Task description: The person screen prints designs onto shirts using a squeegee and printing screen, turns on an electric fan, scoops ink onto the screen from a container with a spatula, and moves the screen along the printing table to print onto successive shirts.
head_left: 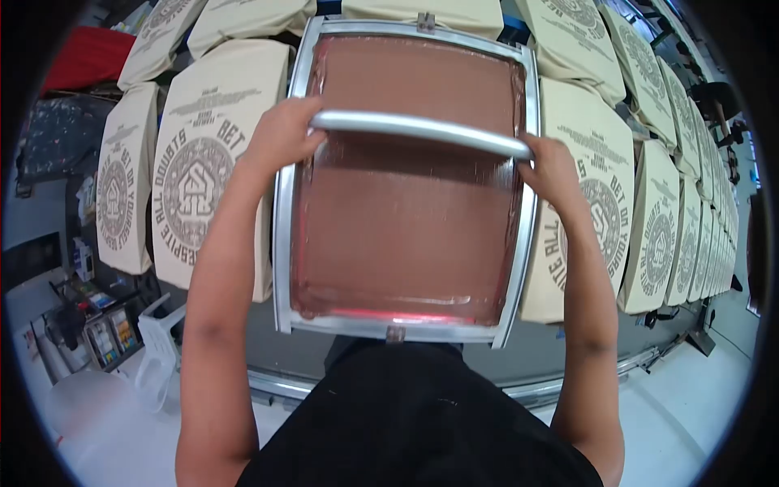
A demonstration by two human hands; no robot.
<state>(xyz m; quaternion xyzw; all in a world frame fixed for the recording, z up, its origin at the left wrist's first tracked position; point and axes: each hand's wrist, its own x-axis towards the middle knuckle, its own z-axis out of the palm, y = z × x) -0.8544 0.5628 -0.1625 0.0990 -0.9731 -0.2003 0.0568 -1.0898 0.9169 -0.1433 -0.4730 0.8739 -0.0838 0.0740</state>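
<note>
A metal-framed printing screen (282, 243) with brown mesh lies in front of me, between printed cream fabric pieces. A long silver squeegee (422, 128) spans the screen's upper half, with a dark band on the mesh just below it. My left hand (286, 134) is closed around the squeegee's left end, over the frame's left rail. At the right rail, my right hand (553, 169) grips the other end. The blade's lower edge is hidden under the bar. Brown ink streaks line the inner sides of the frame.
Cream printed pieces (195, 178) lie left of the screen, and more (588, 154) run in rows to the right. A metal rail (280, 383) crosses near my body. At the lower left are a white chair (158, 349) and a shelf (114, 333). Red cloth (85, 61) is at upper left.
</note>
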